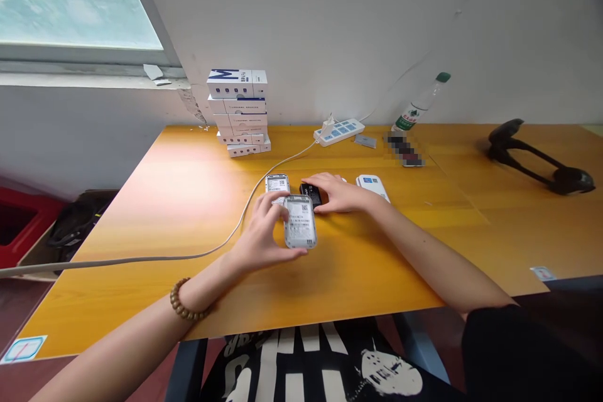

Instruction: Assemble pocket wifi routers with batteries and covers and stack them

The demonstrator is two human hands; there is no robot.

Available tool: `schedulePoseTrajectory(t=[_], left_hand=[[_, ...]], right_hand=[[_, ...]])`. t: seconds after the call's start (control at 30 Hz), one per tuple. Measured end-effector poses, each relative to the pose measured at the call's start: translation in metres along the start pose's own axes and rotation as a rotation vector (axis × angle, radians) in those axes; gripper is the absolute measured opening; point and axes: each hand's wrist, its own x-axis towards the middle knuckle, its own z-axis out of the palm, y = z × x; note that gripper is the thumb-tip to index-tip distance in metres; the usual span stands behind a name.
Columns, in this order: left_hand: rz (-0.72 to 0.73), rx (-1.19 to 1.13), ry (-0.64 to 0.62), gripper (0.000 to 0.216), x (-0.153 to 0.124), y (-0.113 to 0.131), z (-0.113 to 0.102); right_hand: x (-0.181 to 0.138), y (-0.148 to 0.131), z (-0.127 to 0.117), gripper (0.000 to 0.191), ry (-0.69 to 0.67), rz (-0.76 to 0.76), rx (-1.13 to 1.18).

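Note:
My left hand (pixel 261 229) is closed on a white pocket-sized electronic device (pixel 300 226), holding it by its edges above the table. Its uncovered back faces up, with a printed label and a small square code. Behind it, partly hidden, a second similar device (pixel 277 183) lies on the table, label side up. Just to the right, my right hand (pixel 335 193) grips a black flat battery (pixel 311 193) at the tabletop; the palm hides part of it. Beyond my right wrist lies a white device or cover (pixel 372 186) with a blue square code, partly covered by the forearm.
Several white boxes (pixel 240 107) are stacked at the back left. A power strip (pixel 339 132) sends a grey cable (pixel 207 254) across the table's left side. Farther right are a water bottle (pixel 419 103), a blurred phone-like item (pixel 407 151) and a black stand (pixel 537 157).

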Motion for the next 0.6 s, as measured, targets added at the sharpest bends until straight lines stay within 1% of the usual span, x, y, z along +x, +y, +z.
schedulePoseTrajectory(t=[0.07, 0.13, 0.23, 0.3, 0.37, 0.43, 0.53, 0.6], left_hand=[[-0.019, -0.05, -0.045, 0.066, -0.01, 0.012, 0.011], [-0.066, -0.088, -0.116, 0.071, -0.018, 0.019, 0.021], [-0.122, -0.09, -0.202, 0.079, -0.027, 0.02, 0.031], [-0.139, -0.065, -0.221, 0.083, -0.03, 0.017, 0.036], [-0.149, -0.039, -0.22, 0.089, -0.033, 0.013, 0.039], [-0.154, -0.037, -0.208, 0.099, -0.034, 0.01, 0.042], [-0.143, -0.06, -0.194, 0.111, -0.035, 0.005, 0.045], [-0.131, -0.06, -0.197, 0.114, -0.034, 0.003, 0.047]], right_hand=[[-0.004, 0.0, 0.001, 0.081, 0.042, -0.009, 0.016], [-0.012, -0.002, 0.001, 0.078, 0.113, -0.024, 0.02], [-0.03, -0.009, 0.004, 0.068, 0.24, -0.062, 0.044], [-0.044, -0.015, 0.012, 0.059, 0.282, -0.103, 0.094], [-0.057, -0.022, 0.024, 0.052, 0.271, -0.157, 0.143], [-0.065, -0.028, 0.038, 0.049, 0.233, -0.207, 0.162], [-0.069, -0.032, 0.056, 0.047, 0.197, -0.248, 0.159], [-0.068, -0.031, 0.063, 0.047, 0.185, -0.266, 0.158]])
